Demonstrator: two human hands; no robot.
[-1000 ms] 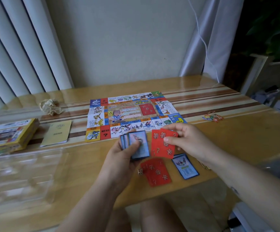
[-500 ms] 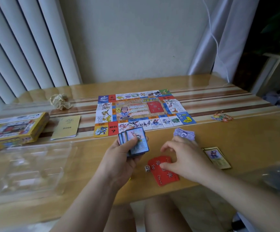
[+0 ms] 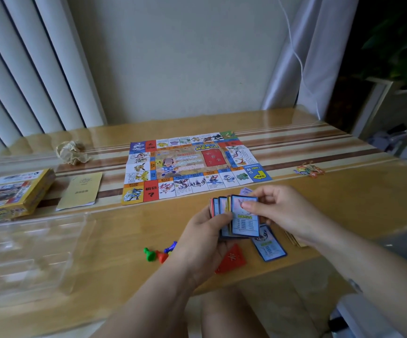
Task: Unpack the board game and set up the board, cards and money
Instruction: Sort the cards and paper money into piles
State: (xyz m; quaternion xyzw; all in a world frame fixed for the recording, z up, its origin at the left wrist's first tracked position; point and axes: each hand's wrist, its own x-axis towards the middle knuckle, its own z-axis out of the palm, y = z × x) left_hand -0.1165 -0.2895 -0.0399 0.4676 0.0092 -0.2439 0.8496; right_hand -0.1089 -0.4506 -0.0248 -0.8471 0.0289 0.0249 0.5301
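left hand grasps fanned cards; right hand pinches the front one.
thin, slick, bendy: likely best pinched by the edges.

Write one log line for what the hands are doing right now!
left hand: holds fanned blue-bordered cards | right hand: pinches front card | colourful paper board: unfolded on wooden table

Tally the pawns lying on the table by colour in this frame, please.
green pawn: 1
red pawn: 1
blue pawn: 1
Total: 3 in view. The left hand, which holds the cards, may hide more.
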